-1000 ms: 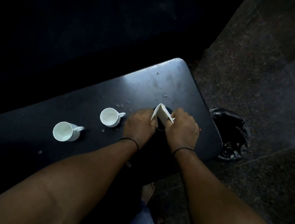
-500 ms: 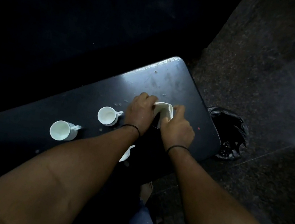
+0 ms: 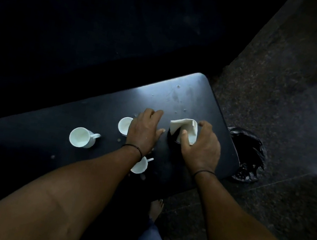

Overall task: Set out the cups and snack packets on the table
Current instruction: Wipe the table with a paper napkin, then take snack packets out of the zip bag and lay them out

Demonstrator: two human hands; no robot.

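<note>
Dark table (image 3: 195, 96), three white cups on it: one far left (image 3: 81, 137), one (image 3: 124, 125) half hidden by the left hand (image 3: 144, 131), which hovers flat, fingers spread, holding nothing. Right hand (image 3: 201, 146) grips a white packet (image 3: 183, 127) mid-table. Packet step, I'd say; next, set it down clear of the near cup (image 3: 140, 165).

3 white cups (image 3: 79, 137) (plain, unpatterned) on a glossy black table (image 3: 195, 96).
</note>
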